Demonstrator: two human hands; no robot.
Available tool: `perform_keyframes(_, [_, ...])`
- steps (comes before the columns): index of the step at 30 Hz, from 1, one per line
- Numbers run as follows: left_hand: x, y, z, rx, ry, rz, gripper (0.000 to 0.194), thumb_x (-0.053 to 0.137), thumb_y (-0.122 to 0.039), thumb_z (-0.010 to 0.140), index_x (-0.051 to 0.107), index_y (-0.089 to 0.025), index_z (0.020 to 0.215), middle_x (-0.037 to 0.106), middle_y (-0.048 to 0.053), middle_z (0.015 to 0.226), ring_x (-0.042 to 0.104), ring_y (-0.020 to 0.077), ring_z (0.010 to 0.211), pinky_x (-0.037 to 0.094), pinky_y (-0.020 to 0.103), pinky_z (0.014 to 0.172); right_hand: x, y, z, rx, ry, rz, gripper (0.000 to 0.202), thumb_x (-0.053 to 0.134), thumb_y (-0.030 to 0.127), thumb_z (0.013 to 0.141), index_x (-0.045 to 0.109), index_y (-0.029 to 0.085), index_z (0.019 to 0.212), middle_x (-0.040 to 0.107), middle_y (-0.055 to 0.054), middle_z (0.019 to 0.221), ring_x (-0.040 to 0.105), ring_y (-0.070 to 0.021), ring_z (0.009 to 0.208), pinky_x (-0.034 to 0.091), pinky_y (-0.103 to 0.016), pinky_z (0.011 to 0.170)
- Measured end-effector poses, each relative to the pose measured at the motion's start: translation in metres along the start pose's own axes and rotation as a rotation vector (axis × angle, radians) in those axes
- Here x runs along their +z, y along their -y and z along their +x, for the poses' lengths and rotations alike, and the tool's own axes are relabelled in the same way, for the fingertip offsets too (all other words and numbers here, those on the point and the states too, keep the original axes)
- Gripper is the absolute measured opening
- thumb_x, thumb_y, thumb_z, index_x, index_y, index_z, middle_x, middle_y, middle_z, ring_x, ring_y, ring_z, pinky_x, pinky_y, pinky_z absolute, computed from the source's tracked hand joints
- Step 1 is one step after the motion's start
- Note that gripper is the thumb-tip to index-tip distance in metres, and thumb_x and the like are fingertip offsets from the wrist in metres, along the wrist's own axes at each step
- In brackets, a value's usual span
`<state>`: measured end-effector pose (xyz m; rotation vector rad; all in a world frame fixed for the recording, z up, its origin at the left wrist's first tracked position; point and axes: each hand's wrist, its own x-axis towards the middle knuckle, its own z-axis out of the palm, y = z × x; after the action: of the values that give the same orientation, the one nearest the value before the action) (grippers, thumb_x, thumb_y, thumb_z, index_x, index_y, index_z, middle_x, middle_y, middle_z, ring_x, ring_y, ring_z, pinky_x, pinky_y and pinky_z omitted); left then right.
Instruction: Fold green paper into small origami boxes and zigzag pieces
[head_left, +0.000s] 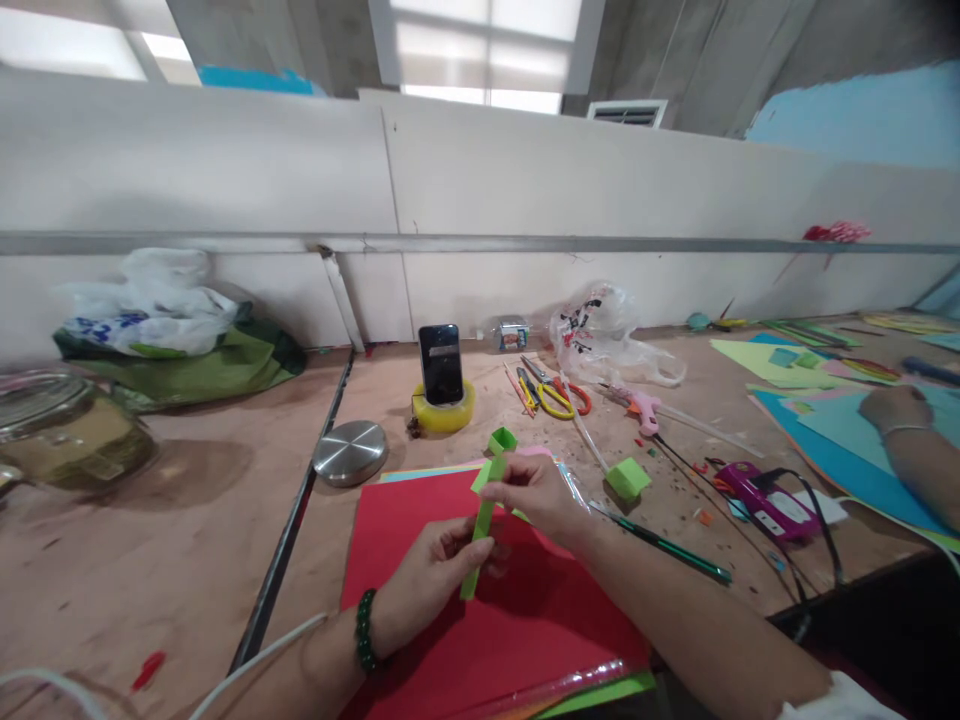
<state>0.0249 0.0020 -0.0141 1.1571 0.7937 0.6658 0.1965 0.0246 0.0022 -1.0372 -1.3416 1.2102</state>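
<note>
Between my two hands is a folded strip of lime-green paper (481,518), held at a slant above a stack of coloured paper (420,640) with a red sheet on top. My left hand (442,562) pinches its lower part between thumb and fingers. Higher up, the fingers of my right hand (536,492) are closed on the strip's folded upper end. Just beyond that end stands a small open green paper box (502,440). A green paper cube (628,480) sits on the table to the right of my right hand.
A phone (441,365) leans upright in a yellow tape roll (444,408). Scissors (555,395), a pink glue gun (643,408), a green-black pen-like tool (667,548) and a magenta power strip (772,503) lie rightward. Another person's hand (896,415) rests on blue paper. A metal lid (351,453) is left.
</note>
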Motion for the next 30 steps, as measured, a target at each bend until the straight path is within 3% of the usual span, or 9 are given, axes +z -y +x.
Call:
perform_keyframes(3, [-0.001, -0.005, 0.001, 0.018, 0.002, 0.095, 0.054, 0.070, -0.067, 0.063, 0.073, -0.013, 0.068, 0.069, 0.007, 0.064, 0.062, 0.0163, 0.061, 0.048, 0.025, 0.060, 0.005, -0.001, -0.004, 0.004, 0.030, -0.002, 0.036, 0.079, 0.044, 0.062, 0.058, 0.017, 0.052, 0.050, 0.003, 0.056, 0.041, -0.0093, 0.054, 0.033, -0.023, 0.050])
perform_keyframes(7, [-0.001, -0.006, 0.001, -0.126, 0.073, 0.051, 0.056, 0.070, -0.068, 0.062, 0.070, -0.013, 0.072, 0.070, 0.007, 0.065, 0.062, 0.0151, 0.052, 0.044, 0.023, 0.050, 0.000, -0.004, 0.001, 0.048, -0.086, 0.051, 0.031, 0.080, 0.041, 0.059, 0.061, 0.017, 0.052, 0.050, 0.004, 0.050, 0.040, -0.0085, 0.048, 0.031, -0.023, 0.047])
perform_keyframes(14, [0.002, 0.001, -0.001, -0.187, 0.070, -0.008, 0.055, 0.074, -0.064, 0.059, 0.066, -0.012, 0.077, 0.072, 0.008, 0.069, 0.066, 0.0173, 0.057, 0.047, 0.026, 0.055, -0.011, -0.004, 0.010, 0.026, -0.160, 0.055, 0.031, 0.079, 0.041, 0.060, 0.060, 0.018, 0.053, 0.047, 0.006, 0.045, 0.038, -0.0077, 0.045, 0.032, -0.023, 0.046])
perform_keyframes(17, [0.002, 0.000, -0.002, -0.155, 0.072, -0.029, 0.052, 0.075, -0.061, 0.060, 0.070, -0.011, 0.075, 0.071, 0.008, 0.069, 0.064, 0.0163, 0.059, 0.047, 0.026, 0.058, -0.014, -0.006, 0.015, -0.008, -0.229, 0.084, 0.034, 0.072, 0.049, 0.067, 0.063, 0.017, 0.066, 0.051, 0.004, 0.054, 0.041, -0.0076, 0.046, 0.035, -0.022, 0.047])
perform_keyframes(19, [0.000, -0.002, -0.001, -0.102, -0.007, -0.034, 0.051, 0.076, -0.059, 0.061, 0.073, -0.011, 0.077, 0.069, 0.006, 0.070, 0.060, 0.0128, 0.059, 0.045, 0.023, 0.057, -0.014, -0.009, 0.014, -0.046, -0.249, 0.065, 0.034, 0.064, 0.051, 0.076, 0.065, 0.018, 0.086, 0.056, 0.002, 0.066, 0.044, -0.0076, 0.048, 0.039, -0.022, 0.048])
perform_keyframes(22, [-0.006, -0.006, 0.002, -0.070, -0.195, -0.101, 0.050, 0.080, -0.056, 0.058, 0.075, -0.013, 0.084, 0.060, -0.001, 0.061, 0.049, 0.0071, 0.050, 0.033, 0.017, 0.045, -0.008, -0.012, 0.006, -0.224, -0.234, -0.162, 0.025, 0.056, 0.036, 0.085, 0.060, 0.021, 0.104, 0.058, -0.001, 0.081, 0.050, -0.0097, 0.057, 0.045, -0.023, 0.053])
perform_keyframes(24, [-0.010, -0.008, 0.005, -0.066, -0.267, -0.213, 0.048, 0.084, -0.050, 0.054, 0.075, -0.015, 0.085, 0.054, -0.005, 0.055, 0.045, 0.0063, 0.048, 0.031, 0.016, 0.044, -0.002, -0.013, -0.001, -0.444, -0.124, -0.416, 0.021, 0.051, 0.021, 0.085, 0.060, 0.021, 0.104, 0.060, -0.005, 0.092, 0.057, -0.0136, 0.073, 0.050, -0.026, 0.064])
perform_keyframes(27, [-0.014, -0.006, 0.008, -0.058, -0.266, -0.354, 0.039, 0.090, -0.036, 0.048, 0.074, -0.016, 0.078, 0.058, -0.004, 0.058, 0.048, 0.0074, 0.053, 0.039, 0.017, 0.053, 0.005, -0.013, -0.008, -0.773, 0.087, -0.706, 0.030, 0.049, 0.008, 0.080, 0.061, 0.020, 0.105, 0.062, -0.009, 0.107, 0.057, -0.0190, 0.098, 0.050, -0.034, 0.085])
perform_keyframes(30, [-0.015, -0.004, 0.010, -0.044, -0.239, -0.391, 0.031, 0.090, -0.029, 0.047, 0.073, -0.016, 0.069, 0.063, -0.001, 0.064, 0.052, 0.0101, 0.061, 0.043, 0.019, 0.059, 0.010, -0.013, -0.007, -0.957, 0.172, -0.823, 0.024, 0.050, 0.007, 0.083, 0.060, 0.019, 0.102, 0.069, -0.007, 0.100, 0.060, -0.0164, 0.093, 0.049, -0.033, 0.088])
